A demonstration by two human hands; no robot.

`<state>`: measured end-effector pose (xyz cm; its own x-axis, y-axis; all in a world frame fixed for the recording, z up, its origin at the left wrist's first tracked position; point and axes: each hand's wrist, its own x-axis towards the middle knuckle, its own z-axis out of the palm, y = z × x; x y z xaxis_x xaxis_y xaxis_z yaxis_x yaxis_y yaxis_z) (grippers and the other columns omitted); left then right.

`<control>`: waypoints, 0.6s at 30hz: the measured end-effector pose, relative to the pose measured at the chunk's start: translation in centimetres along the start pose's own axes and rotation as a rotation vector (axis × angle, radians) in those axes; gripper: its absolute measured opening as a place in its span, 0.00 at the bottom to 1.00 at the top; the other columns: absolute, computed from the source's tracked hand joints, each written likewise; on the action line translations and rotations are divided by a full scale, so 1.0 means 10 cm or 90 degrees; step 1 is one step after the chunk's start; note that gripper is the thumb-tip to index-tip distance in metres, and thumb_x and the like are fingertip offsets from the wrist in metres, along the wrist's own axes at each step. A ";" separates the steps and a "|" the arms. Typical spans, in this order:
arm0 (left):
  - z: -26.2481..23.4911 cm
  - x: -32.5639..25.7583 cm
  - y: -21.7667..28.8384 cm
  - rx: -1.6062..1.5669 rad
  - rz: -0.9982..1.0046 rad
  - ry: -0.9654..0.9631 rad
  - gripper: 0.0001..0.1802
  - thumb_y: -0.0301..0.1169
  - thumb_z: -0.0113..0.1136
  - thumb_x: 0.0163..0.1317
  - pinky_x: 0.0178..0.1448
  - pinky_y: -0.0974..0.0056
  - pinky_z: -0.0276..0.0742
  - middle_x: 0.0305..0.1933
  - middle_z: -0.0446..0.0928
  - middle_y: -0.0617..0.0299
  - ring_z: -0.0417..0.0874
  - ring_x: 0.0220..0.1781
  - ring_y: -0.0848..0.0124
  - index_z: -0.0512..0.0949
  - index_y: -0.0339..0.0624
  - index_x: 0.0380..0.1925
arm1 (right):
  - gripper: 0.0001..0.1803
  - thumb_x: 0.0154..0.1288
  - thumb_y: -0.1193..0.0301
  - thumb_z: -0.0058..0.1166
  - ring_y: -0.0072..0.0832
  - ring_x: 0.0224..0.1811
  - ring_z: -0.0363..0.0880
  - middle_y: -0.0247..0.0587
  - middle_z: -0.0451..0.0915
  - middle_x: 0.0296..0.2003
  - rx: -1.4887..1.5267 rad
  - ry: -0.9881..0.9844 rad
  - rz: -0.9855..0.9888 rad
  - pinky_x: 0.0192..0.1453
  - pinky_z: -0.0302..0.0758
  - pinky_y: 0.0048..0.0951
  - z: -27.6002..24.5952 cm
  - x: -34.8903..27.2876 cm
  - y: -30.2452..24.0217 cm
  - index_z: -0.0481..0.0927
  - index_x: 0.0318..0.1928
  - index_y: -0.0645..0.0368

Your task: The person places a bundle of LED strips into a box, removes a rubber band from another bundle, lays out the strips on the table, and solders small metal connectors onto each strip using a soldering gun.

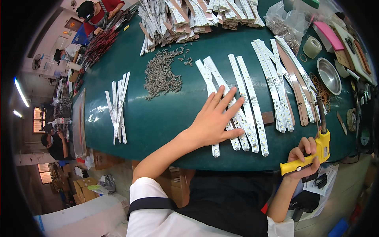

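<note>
My left hand (pixel 215 122) rests with spread fingers on several narrow white LED circuit strips (pixel 249 98) laid side by side on the green table (pixel 173 118). Its fingertips touch the strips; the palm hides parts of some. Near the table's front right edge, my right hand (pixel 303 156) is wrapped round the handle of a yellow soldering gun (pixel 324 146). The gun's dark metal tip points away from me, beside another group of strips (pixel 271 87), some showing brown undersides. Beyond my left hand lies a heap of small grey metal pieces (pixel 162 77), too small to name.
A few crossed strips (pixel 119 106) lie at the left. Large strip piles (pixel 193 19) stand at the back. Plastic bags (pixel 287 23), a tape roll (pixel 312 47), a metal bowl (pixel 329 75) and rubber bands (pixel 320 93) crowd the right. Other people (pixel 104 14) sit at the far left.
</note>
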<state>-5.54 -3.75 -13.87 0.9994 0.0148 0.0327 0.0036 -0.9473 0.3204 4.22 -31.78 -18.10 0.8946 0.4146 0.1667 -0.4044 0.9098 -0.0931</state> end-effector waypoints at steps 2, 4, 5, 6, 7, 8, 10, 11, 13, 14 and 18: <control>0.01 0.02 -0.04 0.008 0.048 -0.037 0.44 0.56 0.56 0.59 0.75 0.46 0.47 0.75 0.47 0.45 0.47 0.75 0.44 0.56 0.47 0.70 | 0.46 0.55 0.78 0.52 0.22 0.38 0.61 0.33 0.63 0.34 -0.001 0.007 -0.002 0.35 0.71 0.21 0.01 0.00 0.03 0.45 0.72 0.54; -0.01 0.03 -0.08 -0.028 0.079 -0.038 0.43 0.55 0.55 0.59 0.75 0.46 0.46 0.75 0.47 0.45 0.48 0.76 0.46 0.56 0.47 0.70 | 0.46 0.55 0.78 0.52 0.22 0.38 0.61 0.33 0.63 0.34 -0.002 0.007 -0.003 0.35 0.71 0.21 0.00 -0.01 0.03 0.45 0.73 0.54; -0.02 0.04 -0.10 -0.049 0.112 -0.049 0.43 0.54 0.56 0.59 0.75 0.46 0.47 0.75 0.47 0.46 0.48 0.76 0.47 0.56 0.46 0.70 | 0.46 0.55 0.78 0.52 0.22 0.38 0.61 0.33 0.63 0.33 -0.001 0.005 -0.001 0.35 0.71 0.21 0.00 -0.01 0.03 0.45 0.73 0.54; -0.03 0.06 -0.10 -0.070 0.143 -0.060 0.42 0.52 0.57 0.60 0.75 0.46 0.47 0.75 0.47 0.46 0.49 0.76 0.48 0.56 0.46 0.70 | 0.46 0.55 0.78 0.52 0.22 0.38 0.61 0.33 0.63 0.33 -0.001 0.007 -0.002 0.35 0.71 0.21 0.01 0.00 0.02 0.45 0.73 0.54; -0.03 0.07 -0.11 -0.131 0.130 -0.049 0.41 0.47 0.59 0.59 0.75 0.46 0.47 0.75 0.48 0.47 0.50 0.76 0.49 0.57 0.43 0.69 | 0.46 0.55 0.78 0.52 0.22 0.38 0.61 0.33 0.63 0.34 0.001 0.008 -0.003 0.35 0.70 0.21 0.03 0.00 0.02 0.45 0.73 0.54; -0.03 0.06 -0.11 -0.132 0.131 -0.051 0.41 0.47 0.59 0.59 0.75 0.46 0.47 0.75 0.48 0.47 0.50 0.76 0.49 0.57 0.43 0.69 | 0.45 0.55 0.78 0.52 0.22 0.38 0.61 0.33 0.63 0.34 0.003 0.009 -0.004 0.35 0.70 0.21 0.03 0.00 0.02 0.46 0.73 0.54; -0.04 0.00 -0.09 -0.090 0.038 0.055 0.41 0.44 0.61 0.59 0.75 0.46 0.47 0.74 0.50 0.46 0.51 0.75 0.50 0.57 0.39 0.68 | 0.46 0.55 0.78 0.52 0.22 0.38 0.61 0.33 0.63 0.34 0.002 0.009 -0.004 0.35 0.70 0.22 0.02 0.01 0.03 0.46 0.73 0.54; -0.04 -0.04 -0.06 -0.041 0.006 0.037 0.42 0.45 0.61 0.59 0.75 0.47 0.48 0.73 0.52 0.45 0.52 0.75 0.51 0.57 0.35 0.67 | 0.46 0.55 0.77 0.52 0.22 0.38 0.61 0.33 0.63 0.34 0.002 0.007 -0.001 0.34 0.70 0.22 0.01 0.01 0.03 0.46 0.73 0.54; 0.02 -0.06 -0.01 -0.020 0.000 0.032 0.42 0.45 0.61 0.59 0.75 0.48 0.49 0.73 0.53 0.45 0.52 0.75 0.51 0.58 0.35 0.67 | 0.46 0.55 0.77 0.52 0.22 0.38 0.61 0.33 0.63 0.34 0.002 0.006 0.003 0.35 0.70 0.22 0.01 0.01 0.02 0.45 0.73 0.54; 0.04 -0.07 0.00 0.002 -0.005 0.028 0.42 0.46 0.61 0.58 0.75 0.49 0.49 0.73 0.54 0.45 0.53 0.75 0.52 0.58 0.34 0.67 | 0.46 0.55 0.77 0.52 0.22 0.38 0.61 0.33 0.63 0.34 0.003 0.005 0.005 0.35 0.70 0.22 0.01 0.01 0.01 0.45 0.73 0.54; -0.05 -0.09 -0.05 -0.011 -0.027 0.015 0.42 0.46 0.62 0.58 0.74 0.50 0.51 0.72 0.56 0.45 0.54 0.74 0.53 0.59 0.35 0.66 | 0.46 0.55 0.77 0.52 0.22 0.38 0.61 0.33 0.63 0.34 0.003 0.009 0.004 0.35 0.70 0.21 0.03 0.02 0.02 0.45 0.73 0.53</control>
<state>-6.45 -3.11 -13.57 0.9972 0.0631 0.0403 0.0458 -0.9400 0.3380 4.27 -31.47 -17.82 0.8945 0.4206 0.1517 -0.4114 0.9071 -0.0892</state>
